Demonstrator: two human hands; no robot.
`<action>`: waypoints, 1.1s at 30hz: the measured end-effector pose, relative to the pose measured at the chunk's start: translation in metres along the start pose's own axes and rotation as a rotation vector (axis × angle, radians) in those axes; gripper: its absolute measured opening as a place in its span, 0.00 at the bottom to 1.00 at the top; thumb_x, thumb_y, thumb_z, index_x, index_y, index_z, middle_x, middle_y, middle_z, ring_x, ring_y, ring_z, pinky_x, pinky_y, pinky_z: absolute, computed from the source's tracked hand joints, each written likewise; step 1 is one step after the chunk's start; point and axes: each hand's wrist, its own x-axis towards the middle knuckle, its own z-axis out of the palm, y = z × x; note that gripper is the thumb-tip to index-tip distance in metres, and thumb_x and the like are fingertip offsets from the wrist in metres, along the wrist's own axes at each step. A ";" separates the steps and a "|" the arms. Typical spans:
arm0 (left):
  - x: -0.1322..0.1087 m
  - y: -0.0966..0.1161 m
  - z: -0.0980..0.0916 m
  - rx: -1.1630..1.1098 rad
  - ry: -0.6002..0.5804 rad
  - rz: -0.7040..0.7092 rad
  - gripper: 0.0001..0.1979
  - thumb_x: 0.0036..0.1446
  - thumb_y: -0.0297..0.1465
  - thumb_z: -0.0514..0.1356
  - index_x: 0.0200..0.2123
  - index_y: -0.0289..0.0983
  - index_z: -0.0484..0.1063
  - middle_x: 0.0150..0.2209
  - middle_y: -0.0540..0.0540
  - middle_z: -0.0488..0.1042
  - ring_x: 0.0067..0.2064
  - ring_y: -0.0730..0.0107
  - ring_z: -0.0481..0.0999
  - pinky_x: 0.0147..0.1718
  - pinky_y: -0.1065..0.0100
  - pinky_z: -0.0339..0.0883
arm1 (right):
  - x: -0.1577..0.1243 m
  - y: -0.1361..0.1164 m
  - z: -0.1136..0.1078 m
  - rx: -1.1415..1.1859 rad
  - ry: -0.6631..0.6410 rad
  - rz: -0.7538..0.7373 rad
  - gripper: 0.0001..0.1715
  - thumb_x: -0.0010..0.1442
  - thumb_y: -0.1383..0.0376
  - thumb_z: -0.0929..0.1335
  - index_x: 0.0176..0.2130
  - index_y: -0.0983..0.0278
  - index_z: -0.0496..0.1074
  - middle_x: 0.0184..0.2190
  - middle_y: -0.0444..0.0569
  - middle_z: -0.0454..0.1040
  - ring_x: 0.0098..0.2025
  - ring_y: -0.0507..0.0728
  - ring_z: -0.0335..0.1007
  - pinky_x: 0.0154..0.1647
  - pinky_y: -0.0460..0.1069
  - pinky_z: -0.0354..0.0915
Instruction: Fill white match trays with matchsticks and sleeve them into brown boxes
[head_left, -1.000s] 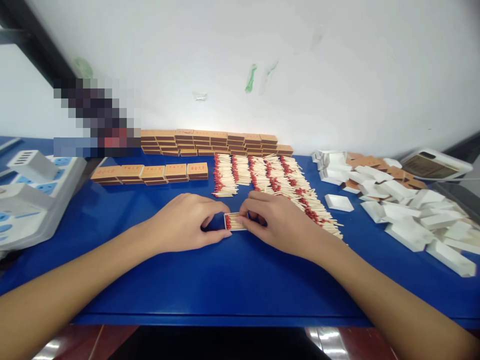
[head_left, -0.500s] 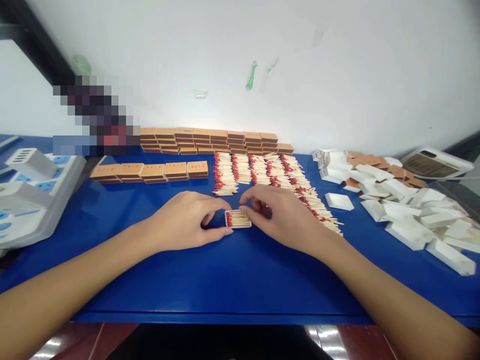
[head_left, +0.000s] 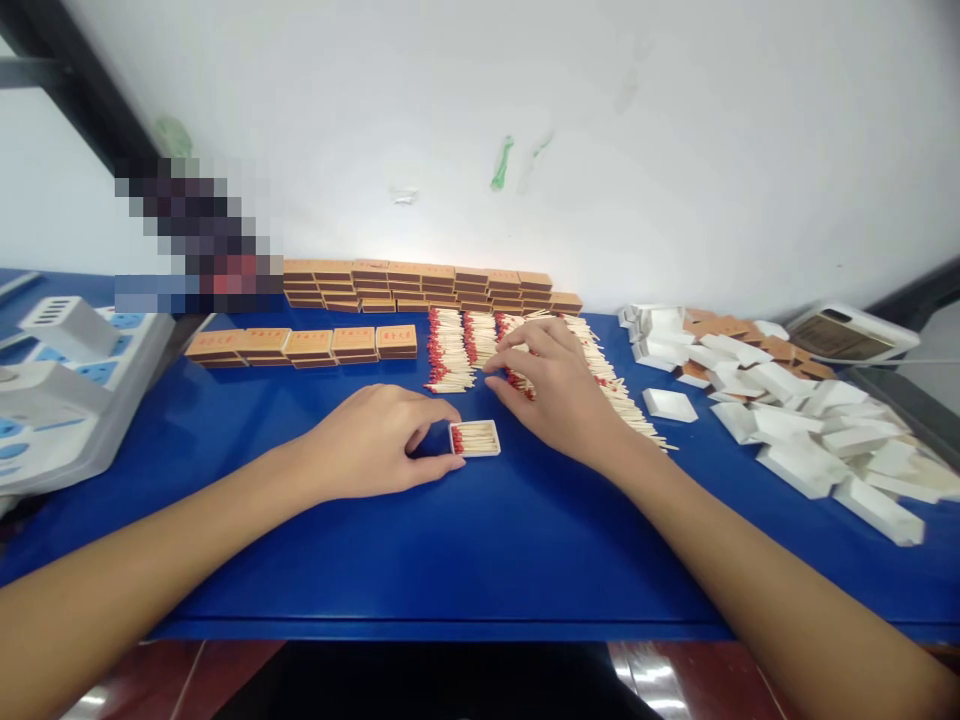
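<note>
Fingers of the left hand (head_left: 375, 440) pinch a match tray (head_left: 480, 456)

Head view: thumb and forefinger grip the left end of the match tray, which lies flat on the blue table (head_left: 450, 560) with red-headed matches (head_left: 472, 438) inside. Beyond the tray and to its right, the right hand (head_left: 559, 395) hovers with its fingers curled and slightly spread, thumb apart from forefinger; whether they touch any sticks cannot be told. Under and around that hand, loose piles of matches (head_left: 448, 350) stand just beyond the tray. Farther beyond it, stacked matchboxes (head_left: 420, 285) line the wall (head_left: 622, 200); a shorter matchbox row (head_left: 311, 345) sits beyond and left of it. Well to the tray's right are a single white tray (head_left: 670, 404) and a jumbled heap of white trays (head_left: 802, 425).
</note>
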 end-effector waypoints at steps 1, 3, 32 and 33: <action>0.000 0.001 -0.001 -0.003 -0.015 0.009 0.14 0.63 0.42 0.66 0.45 0.40 0.81 0.24 0.55 0.71 0.26 0.73 0.70 0.27 0.68 0.55 | 0.001 -0.003 0.000 0.019 -0.006 -0.022 0.08 0.72 0.63 0.67 0.45 0.58 0.78 0.49 0.55 0.76 0.57 0.66 0.64 0.59 0.64 0.63; 0.000 0.003 -0.004 -0.014 -0.063 0.040 0.12 0.63 0.41 0.65 0.43 0.40 0.81 0.24 0.55 0.71 0.26 0.73 0.69 0.27 0.68 0.55 | 0.001 -0.010 0.000 0.044 -0.021 -0.068 0.08 0.72 0.64 0.68 0.47 0.58 0.79 0.50 0.55 0.76 0.58 0.66 0.65 0.60 0.64 0.63; -0.002 0.008 -0.010 0.018 -0.129 0.089 0.09 0.63 0.38 0.65 0.35 0.39 0.76 0.28 0.54 0.73 0.26 0.74 0.67 0.27 0.66 0.52 | 0.016 -0.014 0.019 0.103 -0.110 -0.087 0.05 0.71 0.65 0.70 0.40 0.62 0.76 0.42 0.55 0.75 0.48 0.64 0.63 0.52 0.60 0.64; -0.002 0.007 -0.010 0.015 -0.130 0.088 0.08 0.63 0.38 0.65 0.35 0.39 0.77 0.28 0.54 0.73 0.26 0.74 0.67 0.27 0.66 0.51 | 0.015 -0.013 0.017 0.101 -0.123 -0.080 0.05 0.71 0.65 0.70 0.40 0.62 0.75 0.42 0.55 0.75 0.48 0.64 0.63 0.52 0.60 0.64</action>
